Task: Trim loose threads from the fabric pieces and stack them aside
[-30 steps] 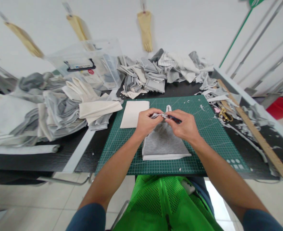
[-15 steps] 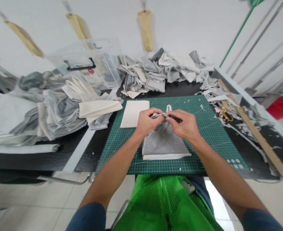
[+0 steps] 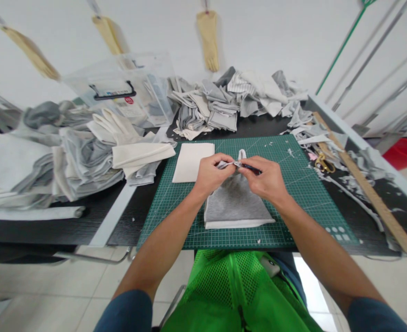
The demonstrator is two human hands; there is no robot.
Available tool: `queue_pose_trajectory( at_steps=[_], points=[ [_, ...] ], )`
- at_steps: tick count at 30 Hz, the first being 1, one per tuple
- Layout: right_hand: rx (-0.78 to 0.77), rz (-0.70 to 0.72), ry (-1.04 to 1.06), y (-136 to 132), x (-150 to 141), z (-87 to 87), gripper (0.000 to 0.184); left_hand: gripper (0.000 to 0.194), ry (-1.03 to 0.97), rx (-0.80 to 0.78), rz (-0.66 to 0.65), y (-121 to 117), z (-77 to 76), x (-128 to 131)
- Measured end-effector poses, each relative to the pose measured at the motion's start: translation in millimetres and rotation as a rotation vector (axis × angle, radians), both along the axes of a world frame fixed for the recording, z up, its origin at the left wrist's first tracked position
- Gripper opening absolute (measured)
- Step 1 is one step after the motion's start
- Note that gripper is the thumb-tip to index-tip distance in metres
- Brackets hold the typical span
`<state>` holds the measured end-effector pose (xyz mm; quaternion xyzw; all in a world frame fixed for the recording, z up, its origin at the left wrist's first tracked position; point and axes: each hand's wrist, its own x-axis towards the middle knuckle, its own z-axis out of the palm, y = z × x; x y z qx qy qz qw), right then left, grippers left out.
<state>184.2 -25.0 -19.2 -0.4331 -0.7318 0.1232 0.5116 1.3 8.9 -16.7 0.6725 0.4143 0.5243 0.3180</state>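
Observation:
My left hand (image 3: 213, 174) pinches the raised upper part of a grey cloth (image 3: 236, 205), whose lower part lies flat with a white edge towards me. My right hand (image 3: 266, 177) is closed around a small dark-handled tool (image 3: 252, 168) with a metal tip, perhaps a craft knife or seam ripper. Its tip meets the cloth right beside my left fingertips. Beneath both hands is a green cutting mat (image 3: 307, 203). A folded cream cloth (image 3: 192, 161) lies on the mat just left of my left hand.
Piled grey and cream fabric (image 3: 85, 157) covers the table's left side, with a clear plastic box (image 3: 116, 92) behind. More folded cloths (image 3: 220, 106) line the back. Gold-handled scissors (image 3: 324, 163), scraps and a wooden ruler (image 3: 369, 191) lie at the right.
Both hands stay almost in place at the cloth. The metal tip of the tool shows a little more clearly between the fingers; the whole view has shifted slightly.

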Motion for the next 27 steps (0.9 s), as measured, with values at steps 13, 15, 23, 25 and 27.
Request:
queue_pose_trajectory(
  at_steps=[13, 15, 23, 25, 27],
  points=[
    [-0.012, -0.010, -0.028, -1.6, -1.0, 1.6, 0.018, 0.011, 0.038, 0.008, 0.004, -0.3, -1.4, 0.8],
    [-0.017, -0.014, -0.039, -1.5, -0.4, 1.7, 0.018, 0.011, 0.037, 0.016, 0.008, -0.7, -1.6, 1.0],
    [-0.006, -0.016, -0.046, 0.8, 0.4, -1.4, 0.017, 0.011, 0.056, 0.012, 0.021, -2.0, 0.7, 1.2],
    [-0.006, -0.015, -0.041, -0.1, -0.5, -0.5, 0.017, 0.010, 0.062, 0.005, 0.023, -2.0, 1.0, 1.1],
    [-0.013, -0.015, -0.037, -1.4, -1.4, 1.1, 0.017, 0.010, 0.054, 0.002, 0.019, -1.8, 1.0, 0.9]
  ],
)
